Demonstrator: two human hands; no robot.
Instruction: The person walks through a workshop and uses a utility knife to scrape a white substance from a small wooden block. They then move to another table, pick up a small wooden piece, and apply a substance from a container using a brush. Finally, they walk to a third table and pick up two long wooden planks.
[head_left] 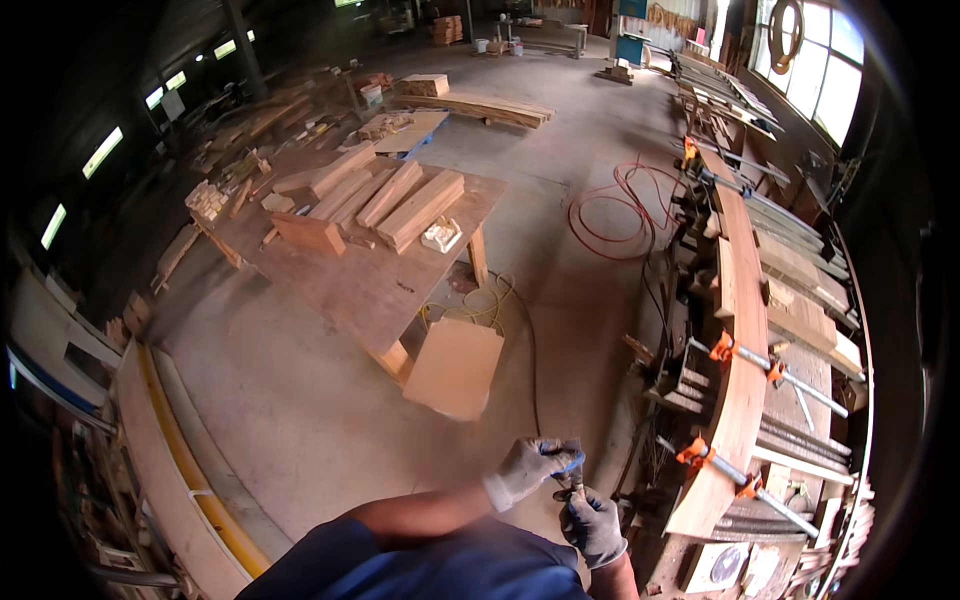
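Both my hands wear grey work gloves and come together in front of me at the lower middle. My left hand (524, 471) is closed, its fingertips pinching at a small dark piece (574, 478) with a bit of blue beside it. Just below and to the right, my right hand (595, 527) is closed around the lower part of that same piece. Fingers cover most of it, so its kind cannot be made out. A dark hose (534, 375) runs across the floor and ends, in this view, behind my left hand.
At right, a long curved board (742, 290) lies on a rack with orange-ended bar clamps (730, 350). Ahead stands a wooden table (350, 290) bearing thick timber pieces (422, 210). A cardboard sheet (456, 368) leans by it. A red hose (610, 220) coils on the floor.
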